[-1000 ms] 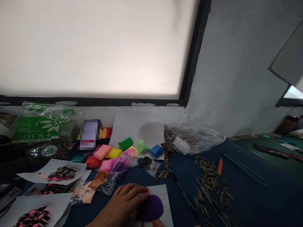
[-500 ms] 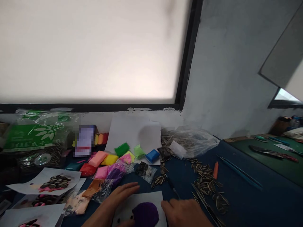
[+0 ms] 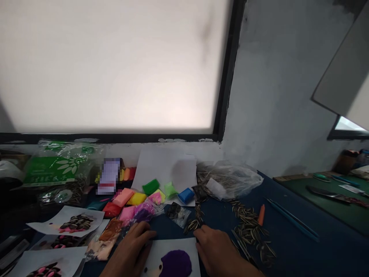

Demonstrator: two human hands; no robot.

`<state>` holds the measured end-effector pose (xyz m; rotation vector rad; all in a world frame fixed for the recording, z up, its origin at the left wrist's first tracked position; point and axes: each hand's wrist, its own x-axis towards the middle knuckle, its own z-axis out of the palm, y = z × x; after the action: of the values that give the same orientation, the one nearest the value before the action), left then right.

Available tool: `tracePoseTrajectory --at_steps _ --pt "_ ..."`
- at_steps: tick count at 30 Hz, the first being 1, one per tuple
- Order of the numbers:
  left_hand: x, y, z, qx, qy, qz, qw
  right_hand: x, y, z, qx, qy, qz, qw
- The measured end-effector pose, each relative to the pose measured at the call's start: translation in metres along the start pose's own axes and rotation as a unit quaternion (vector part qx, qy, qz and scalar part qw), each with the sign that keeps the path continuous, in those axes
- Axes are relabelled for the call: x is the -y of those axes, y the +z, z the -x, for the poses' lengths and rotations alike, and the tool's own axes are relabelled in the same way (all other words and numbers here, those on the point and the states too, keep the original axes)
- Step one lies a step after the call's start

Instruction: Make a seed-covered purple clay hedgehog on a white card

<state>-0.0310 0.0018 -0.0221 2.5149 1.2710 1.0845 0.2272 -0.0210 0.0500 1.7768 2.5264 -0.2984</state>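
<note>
A white sheet of paper point(image 3: 173, 245) lies in front of me, bearing a domed purple clay shape point(image 3: 176, 263) with small dark dots on a pale part at its left. My left hand point(image 3: 134, 248) is at the sheet's upper left corner, thumb and fingers closed about its edge. At the opposite corner, my right hand point(image 3: 215, 248) has its bent fingers on the right edge. The sheet's lower part is cut off by the frame. Sunflower seeds point(image 3: 249, 219) are heaped right of my right hand, beside tweezers point(image 3: 243, 246) partly hidden by it.
Colourful clay packets point(image 3: 137, 199) crowd the left middle. Finished seed pictures point(image 3: 76, 223) overlap at far left, below a green seed bag point(image 3: 52, 169). A phone point(image 3: 109, 175) leans behind. An orange stick point(image 3: 261, 215) and blue tweezers point(image 3: 292, 219) lie right. A clear bag point(image 3: 233, 179) rests by the wall.
My left hand has drawn back from over the sheet to its left corner, uncovering more of the clay shape. My right hand stays by the right edge and now covers the dark pen-like tool.
</note>
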Motion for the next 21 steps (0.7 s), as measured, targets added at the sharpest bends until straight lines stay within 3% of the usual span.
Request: tracePoseTrajectory --at_steps 8,21 --pt "-0.019 -0.01 -0.007 0.042 -0.029 -0.027 0.998 0.003 0.0 -0.008 -0.024 -0.01 -0.04 0.999" --pt "-0.022 -0.014 -0.008 0.055 -0.01 -0.03 0.998 0.004 0.006 -0.01 -0.028 -0.014 -0.009 0.999"
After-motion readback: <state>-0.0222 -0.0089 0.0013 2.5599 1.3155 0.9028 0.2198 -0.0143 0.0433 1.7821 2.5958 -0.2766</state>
